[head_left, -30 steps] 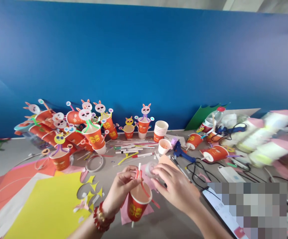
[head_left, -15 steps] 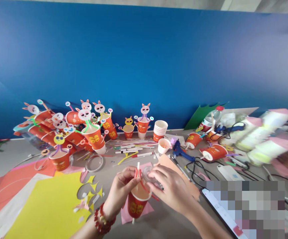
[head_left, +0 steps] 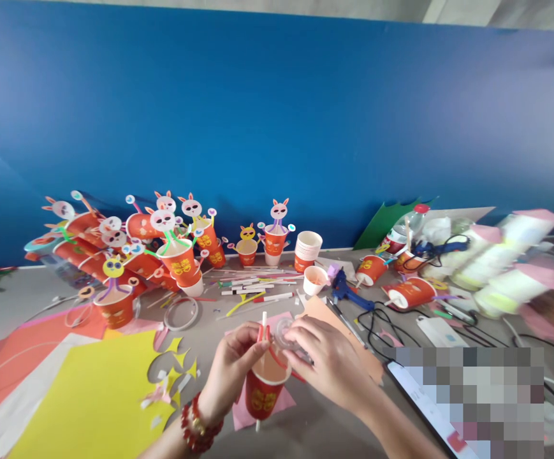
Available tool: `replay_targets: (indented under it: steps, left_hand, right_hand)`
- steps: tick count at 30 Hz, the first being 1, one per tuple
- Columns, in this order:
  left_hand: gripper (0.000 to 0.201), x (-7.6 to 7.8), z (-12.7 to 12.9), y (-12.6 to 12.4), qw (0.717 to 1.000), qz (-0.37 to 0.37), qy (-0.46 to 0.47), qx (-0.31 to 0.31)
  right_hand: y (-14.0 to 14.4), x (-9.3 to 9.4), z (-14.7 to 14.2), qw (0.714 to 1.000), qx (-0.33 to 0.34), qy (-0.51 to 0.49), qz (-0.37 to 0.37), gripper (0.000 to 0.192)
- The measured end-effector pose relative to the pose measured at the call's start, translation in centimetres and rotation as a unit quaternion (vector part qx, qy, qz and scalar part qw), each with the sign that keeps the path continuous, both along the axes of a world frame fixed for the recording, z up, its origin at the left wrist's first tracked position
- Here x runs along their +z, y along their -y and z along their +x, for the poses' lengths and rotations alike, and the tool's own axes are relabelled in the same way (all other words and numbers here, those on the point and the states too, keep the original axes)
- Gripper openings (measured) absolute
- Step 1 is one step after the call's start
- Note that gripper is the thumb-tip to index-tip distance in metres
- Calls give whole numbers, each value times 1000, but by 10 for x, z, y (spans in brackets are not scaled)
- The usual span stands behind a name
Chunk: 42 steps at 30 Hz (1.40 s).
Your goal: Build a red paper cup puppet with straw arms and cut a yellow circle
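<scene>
My left hand (head_left: 231, 366) grips a red paper cup (head_left: 262, 396) with gold print, low in the middle of the view. A white straw (head_left: 264, 320) and a red pipe cleaner (head_left: 260, 333) stick up from the cup between my fingers. My right hand (head_left: 327, 360) holds a small clear tape roll (head_left: 284, 333) against the cup's rim. The cup hovers over a pink paper scrap (head_left: 241, 408) on the grey table (head_left: 28, 299).
Finished bunny-face cups (head_left: 178, 255) crowd the back left. Yellow paper (head_left: 95, 395) and red paper (head_left: 23, 344) lie at the left. A blue glue gun (head_left: 346, 292), cords, a white cup stack (head_left: 308, 247) and a phone (head_left: 427, 408) are on the right. Blue wall behind.
My right hand has moved left with the tape roll, from beside the cup to its rim. The cup has shifted slightly; the red pipe cleaner end is now under my right hand.
</scene>
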<state>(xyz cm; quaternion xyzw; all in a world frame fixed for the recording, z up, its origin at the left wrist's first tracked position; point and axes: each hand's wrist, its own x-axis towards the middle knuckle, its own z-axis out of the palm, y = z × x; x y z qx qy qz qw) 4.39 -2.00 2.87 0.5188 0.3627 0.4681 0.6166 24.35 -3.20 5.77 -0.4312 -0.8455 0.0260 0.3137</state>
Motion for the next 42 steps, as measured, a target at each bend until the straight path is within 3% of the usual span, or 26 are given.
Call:
replay_targets:
  steps: [5, 11, 17, 20, 26, 33, 38, 42]
  left_hand:
    - [16, 1, 1, 2, 1000, -7, 9, 7]
    - [19, -4, 0, 2, 992, -106, 71, 0]
    - [17, -4, 0, 5, 982, -146, 119, -12]
    - [17, -3, 0, 7, 983, -144, 115, -22]
    - [18, -2, -2, 7, 986, -132, 97, -14]
    - [17, -2, -3, 4, 990, -119, 80, -3]
    - [18, -3, -1, 3, 993, -106, 58, 6]
    - [19, -4, 5, 4, 989, -129, 65, -12]
  right_hand:
    - [1, 0, 0, 1000, 3, 0, -18, 13]
    - [0, 4, 2, 997, -2, -4, -73, 8]
    - [-3, 3, 3, 989, -14, -18, -145, 22]
    - [-6, 3, 3, 988, 1, -29, -152, 26]
    - [-14, 3, 4, 989, 29, -39, -141, 7]
    - [-18, -5, 5, 986, 49, -77, -140, 13]
    - [-19, 7, 16, 986, 23, -78, -146, 15]
    - [-14, 22, 14, 982, 48, -98, -155, 15]
